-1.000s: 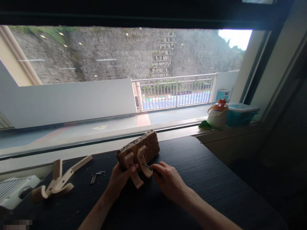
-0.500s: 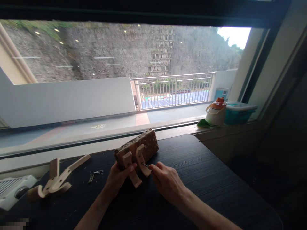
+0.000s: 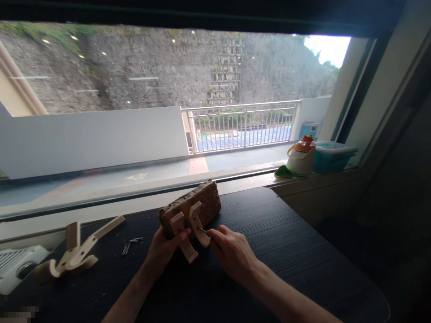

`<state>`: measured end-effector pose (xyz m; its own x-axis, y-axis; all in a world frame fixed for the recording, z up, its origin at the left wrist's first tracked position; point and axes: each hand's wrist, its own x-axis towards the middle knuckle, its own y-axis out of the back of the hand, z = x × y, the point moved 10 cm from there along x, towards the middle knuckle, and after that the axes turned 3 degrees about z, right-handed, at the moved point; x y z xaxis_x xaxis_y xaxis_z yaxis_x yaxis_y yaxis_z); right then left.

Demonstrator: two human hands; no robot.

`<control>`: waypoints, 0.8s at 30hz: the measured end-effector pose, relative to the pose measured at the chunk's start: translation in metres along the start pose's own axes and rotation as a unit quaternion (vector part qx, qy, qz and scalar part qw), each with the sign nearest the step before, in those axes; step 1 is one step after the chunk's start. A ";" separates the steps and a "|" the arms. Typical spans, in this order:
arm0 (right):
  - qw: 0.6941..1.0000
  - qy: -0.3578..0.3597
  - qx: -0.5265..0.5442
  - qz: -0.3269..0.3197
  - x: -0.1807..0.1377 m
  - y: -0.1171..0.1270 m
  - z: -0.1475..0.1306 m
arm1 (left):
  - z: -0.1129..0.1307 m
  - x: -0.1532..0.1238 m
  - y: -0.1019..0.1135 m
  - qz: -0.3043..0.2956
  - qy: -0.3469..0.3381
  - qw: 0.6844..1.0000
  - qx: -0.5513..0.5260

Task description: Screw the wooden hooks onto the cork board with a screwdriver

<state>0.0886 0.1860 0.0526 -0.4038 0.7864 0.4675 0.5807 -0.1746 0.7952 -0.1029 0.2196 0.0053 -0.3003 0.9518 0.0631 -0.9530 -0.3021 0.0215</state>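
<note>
A rough brown wooden block (image 3: 210,199) is propped at a tilt over the dark table, with two pale wooden hooks on its face. My left hand (image 3: 164,249) grips the block's lower left end, its thumb pressed on the left wooden hook (image 3: 186,249). My right hand (image 3: 232,251) is closed around a screwdriver (image 3: 204,231), whose handle is mostly hidden in the fingers. The thin metal shaft meets a hole in the right wooden hook (image 3: 196,216). Several screws (image 3: 129,244) lie on the table to the left of my left hand.
Loose wooden hooks (image 3: 79,253) lie at the left of the black table (image 3: 286,242), beside a white device (image 3: 22,267). On the windowsill at the right stand a bottle with an orange lid (image 3: 301,157), a green leaf-shaped item (image 3: 283,172) and a teal box (image 3: 333,158).
The whole view has shifted slightly. Both hands keep their places on the block and screwdriver, and the shaft stays against the right hook.
</note>
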 end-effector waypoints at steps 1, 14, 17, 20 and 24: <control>0.999 0.010 -0.030 -0.008 -0.001 -0.001 -0.003 | 0.001 0.000 0.000 -0.004 0.001 1.000 -0.001; 0.979 0.106 -0.157 -0.074 0.006 -0.016 -0.026 | 0.001 -0.005 -0.005 -0.057 0.026 0.998 -0.010; 0.993 0.058 -0.080 -0.061 0.011 -0.015 -0.020 | 0.003 -0.005 -0.001 -0.048 0.027 0.998 -0.008; 0.990 -0.081 0.112 -0.025 0.014 -0.014 0.004 | 0.005 -0.005 0.000 -0.038 0.025 0.999 -0.001; 0.939 -0.204 0.273 -0.050 0.013 -0.029 0.026 | 0.007 -0.006 -0.001 -0.018 0.021 1.000 0.003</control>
<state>0.0847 0.2164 0.0251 -0.2369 0.9634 0.1258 0.8746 0.1550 0.4594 -0.1002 0.2132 0.0117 -0.2681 0.9632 0.0204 -0.9628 -0.2686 0.0297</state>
